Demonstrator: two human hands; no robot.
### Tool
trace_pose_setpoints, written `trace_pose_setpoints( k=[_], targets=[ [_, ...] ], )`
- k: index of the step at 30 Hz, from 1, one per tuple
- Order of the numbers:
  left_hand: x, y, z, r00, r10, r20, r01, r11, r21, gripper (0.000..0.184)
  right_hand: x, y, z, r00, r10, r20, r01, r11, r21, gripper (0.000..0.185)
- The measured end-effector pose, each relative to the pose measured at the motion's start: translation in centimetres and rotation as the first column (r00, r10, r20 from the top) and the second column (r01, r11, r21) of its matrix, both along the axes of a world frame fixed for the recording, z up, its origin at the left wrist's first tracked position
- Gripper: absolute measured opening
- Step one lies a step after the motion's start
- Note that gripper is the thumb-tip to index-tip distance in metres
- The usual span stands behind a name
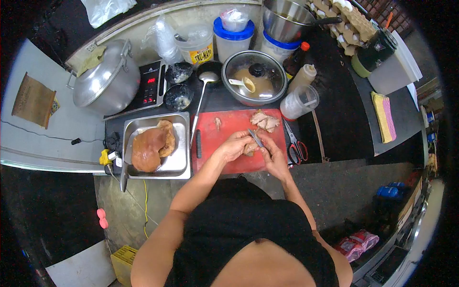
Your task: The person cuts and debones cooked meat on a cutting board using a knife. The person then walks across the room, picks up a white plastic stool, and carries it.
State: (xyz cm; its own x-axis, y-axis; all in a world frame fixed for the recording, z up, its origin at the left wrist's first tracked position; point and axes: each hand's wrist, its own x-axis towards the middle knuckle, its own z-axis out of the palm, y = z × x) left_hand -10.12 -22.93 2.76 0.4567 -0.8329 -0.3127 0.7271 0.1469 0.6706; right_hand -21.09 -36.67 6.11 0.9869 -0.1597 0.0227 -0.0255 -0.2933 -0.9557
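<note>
Over the red cutting board point(217, 155), my left hand point(235, 146) is closed on a piece of cooked meat point(250, 148). My right hand point(275, 157) grips a small knife point(256, 138), its blade against or just above that meat; the handle is mostly hidden by the fingers. Torn meat chunks point(265, 121) lie at the board's upper right, beyond both hands. A small scrap point(218, 124) rests farther left. Scissors point(297, 147) with red and black handles lie right of the board, near my right hand.
Left of the board, a steel tray point(182, 165) holds large browned meat pieces point(147, 149). Behind stand a ladle point(203, 93), a glass-lidded bowl point(255, 79), black bowls, tubs and bottles. A big pot point(107, 76) sits beside an induction cooker point(149, 88). Egg trays point(346, 24) are upper right.
</note>
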Motion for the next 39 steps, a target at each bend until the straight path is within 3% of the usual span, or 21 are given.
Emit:
trace_pose_setpoints(
  k=[2,5,8,11,14,20,23,26,29,32,35,39],
  targets=[
    [0.0,0.0,0.0,1.000,-0.007,0.012,0.007,1.000,0.014,0.021,-0.1,-0.5,-0.5,0.997,0.036,-0.067,-0.039,0.998,-0.049,0.038],
    [-0.1,-0.1,0.0,1.000,0.008,0.017,-0.009,1.000,0.028,0.021,-0.1,-0.4,-0.5,1.000,0.015,-0.023,-0.016,0.998,-0.059,0.036],
    [-0.2,0.0,0.2,0.999,0.023,0.026,-0.024,0.999,0.032,0.025,0.2,-1.5,-2.3,0.993,-0.080,0.086,0.076,0.996,0.046,0.037],
    [0.0,0.1,0.2,1.000,0.010,0.018,-0.010,1.000,0.020,0.027,0.1,-1.4,0.3,0.998,-0.061,-0.034,0.063,0.997,0.053,0.038],
    [0.1,0.2,-0.3,1.000,-0.011,0.003,0.010,1.000,0.028,0.024,0.0,-0.7,1.8,0.999,0.007,-0.043,0.001,0.981,0.194,0.039],
    [0.5,0.5,-0.1,0.997,-0.059,0.044,0.056,0.996,0.067,0.023,0.2,-1.4,0.2,0.996,0.084,0.014,-0.084,0.996,0.036,0.039],
    [0.5,0.5,0.3,0.996,-0.072,0.051,0.067,0.993,0.095,0.024,0.2,-1.5,1.4,0.991,0.112,-0.070,-0.119,0.986,-0.114,0.037],
    [0.5,0.5,0.4,0.996,-0.069,0.051,0.065,0.995,0.072,0.026,0.2,-1.9,0.3,0.997,0.073,-0.029,-0.076,0.985,-0.154,0.035],
    [0.7,0.6,0.5,0.995,-0.074,0.065,0.071,0.996,0.045,0.028,0.4,-2.1,-0.3,0.997,-0.062,0.041,0.061,0.998,0.028,0.035],
    [0.8,0.6,0.6,0.994,-0.087,0.063,0.084,0.995,0.046,0.028,0.1,-2.1,0.3,1.000,-0.028,-0.006,0.028,1.000,0.012,0.037],
    [1.0,0.5,-0.3,0.996,-0.080,0.031,0.079,0.996,0.041,0.027,-0.1,-1.4,1.2,0.998,0.033,-0.052,-0.025,0.989,0.143,0.039],
    [0.6,0.4,0.7,0.997,-0.062,0.052,0.057,0.994,0.090,0.025,-0.2,-1.2,0.7,0.998,0.058,-0.031,-0.054,0.992,0.111,0.039]
  ],
)
